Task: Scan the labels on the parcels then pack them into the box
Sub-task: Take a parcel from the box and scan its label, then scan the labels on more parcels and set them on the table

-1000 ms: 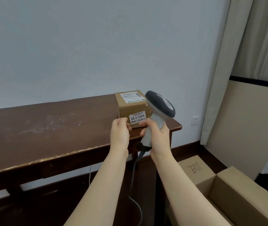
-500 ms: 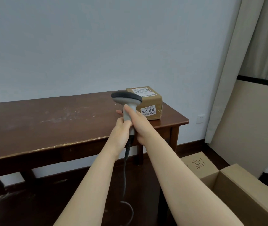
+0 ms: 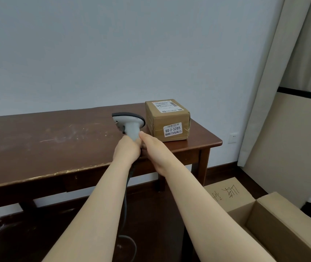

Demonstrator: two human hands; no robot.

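Parcel (image 3: 167, 120) just right of scanner (image 3: 130, 122) in left hand (image 3: 127, 151), right hand (image 3: 152, 148) alongside.

I read one brown cardboard parcel (image 3: 167, 120), taped shut, resting on the tabletop (image 3: 56, 138) near its right end. It has a white label (image 3: 172, 131) on the near face and a second label (image 3: 168, 106) on top. The grey scanner (image 3: 130, 123) is held upright by its handle just left of the parcel, cord hanging. The box (image 3: 283, 233) sits open at lower right, below tabletop level.

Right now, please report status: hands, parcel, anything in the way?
Left hand and right hand hold barcode scanner. Parcel on table, label facing camera, unpacked. Cardboard box open on floor; nothing between.
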